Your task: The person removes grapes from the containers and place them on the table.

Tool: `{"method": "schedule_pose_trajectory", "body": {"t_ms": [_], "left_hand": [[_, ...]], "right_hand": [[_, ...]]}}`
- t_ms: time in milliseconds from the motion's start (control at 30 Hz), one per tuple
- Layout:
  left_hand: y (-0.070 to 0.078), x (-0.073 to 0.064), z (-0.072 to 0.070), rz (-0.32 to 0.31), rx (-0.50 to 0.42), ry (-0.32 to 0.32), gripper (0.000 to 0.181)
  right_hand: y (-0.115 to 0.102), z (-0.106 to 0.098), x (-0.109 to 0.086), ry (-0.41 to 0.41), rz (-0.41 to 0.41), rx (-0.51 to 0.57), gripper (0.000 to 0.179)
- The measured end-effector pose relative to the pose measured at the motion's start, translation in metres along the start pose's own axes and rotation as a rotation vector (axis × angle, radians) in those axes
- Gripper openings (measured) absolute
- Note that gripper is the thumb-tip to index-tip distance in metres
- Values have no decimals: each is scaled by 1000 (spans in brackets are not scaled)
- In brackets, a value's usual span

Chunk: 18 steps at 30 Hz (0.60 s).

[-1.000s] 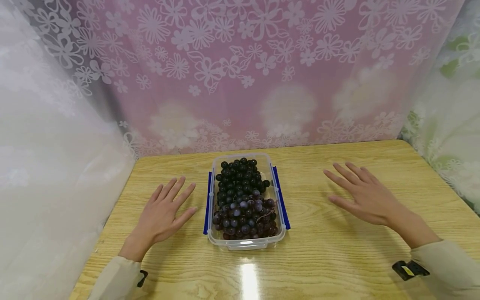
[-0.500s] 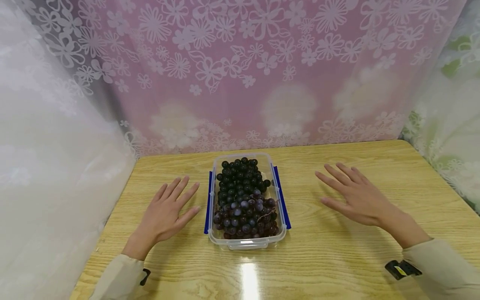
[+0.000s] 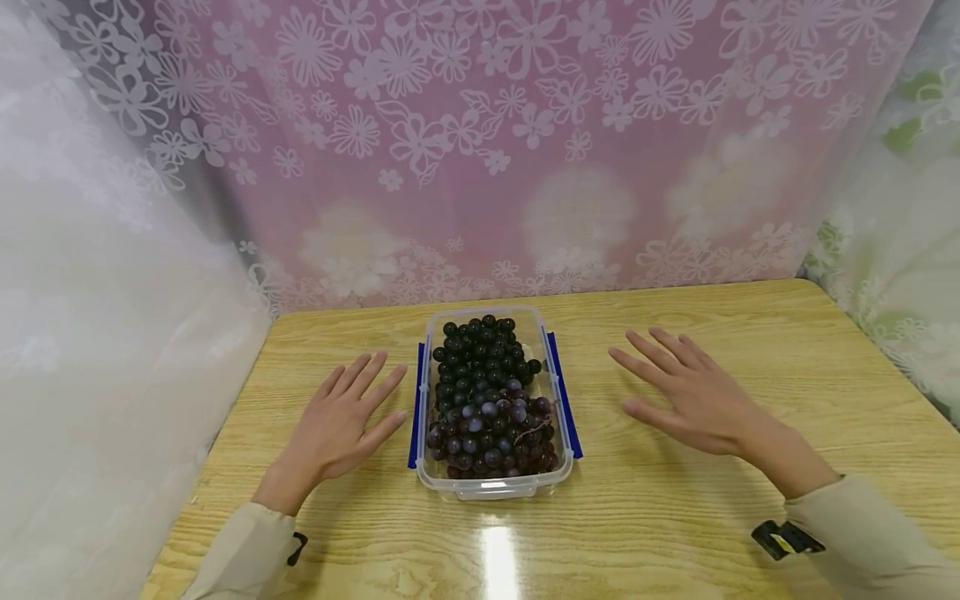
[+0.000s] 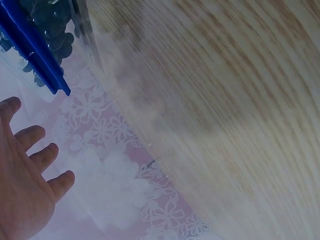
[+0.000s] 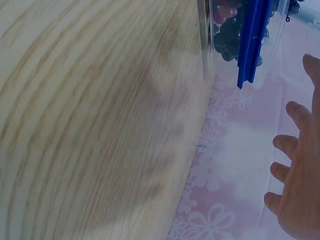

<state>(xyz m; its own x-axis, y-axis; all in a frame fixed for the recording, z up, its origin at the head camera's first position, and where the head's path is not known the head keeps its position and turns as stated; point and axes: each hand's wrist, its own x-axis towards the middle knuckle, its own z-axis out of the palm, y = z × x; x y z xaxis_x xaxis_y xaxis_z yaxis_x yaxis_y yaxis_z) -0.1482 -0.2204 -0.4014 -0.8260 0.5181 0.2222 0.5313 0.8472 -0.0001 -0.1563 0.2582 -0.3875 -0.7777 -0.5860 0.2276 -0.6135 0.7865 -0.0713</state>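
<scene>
A clear plastic food container point(image 3: 495, 486) stands on the wooden table, with blue side latches point(image 3: 564, 396) folded outward. Inside it, a bunch of black grapes point(image 3: 480, 354) lies at the far end and a bunch of purple grapes point(image 3: 491, 429) at the near end. My left hand point(image 3: 337, 425), fingers spread, hovers just left of the container and holds nothing. To the right, my right hand point(image 3: 693, 396) is likewise spread and bare, farther from the container than the left. Both wrist views show a palm and part of the container with a blue latch point(image 4: 35, 50).
The wooden table point(image 3: 645, 533) ends at the back against a pink flowered curtain point(image 3: 465, 200). A whitish curtain point(image 3: 112, 333) hangs along the left side, and a white one with green leaves point(image 3: 900, 250) on the right. Dark straps point(image 3: 787, 540) sit at the sleeve cuffs.
Both hands have moved inward toward the container, the right hand farther than the left. The container and the grapes have stayed in place.
</scene>
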Motion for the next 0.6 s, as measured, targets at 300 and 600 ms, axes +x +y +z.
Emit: {"method": "schedule_pose_trajectory", "body": {"t_ms": [300, 600], "left_hand": [[3, 6, 2, 10, 0, -4, 63], [6, 13, 2, 41, 4, 3, 64]], "right_hand": [[-10, 4, 7, 0, -19, 0, 70], [-18, 6, 13, 9, -43, 11, 69]]}}
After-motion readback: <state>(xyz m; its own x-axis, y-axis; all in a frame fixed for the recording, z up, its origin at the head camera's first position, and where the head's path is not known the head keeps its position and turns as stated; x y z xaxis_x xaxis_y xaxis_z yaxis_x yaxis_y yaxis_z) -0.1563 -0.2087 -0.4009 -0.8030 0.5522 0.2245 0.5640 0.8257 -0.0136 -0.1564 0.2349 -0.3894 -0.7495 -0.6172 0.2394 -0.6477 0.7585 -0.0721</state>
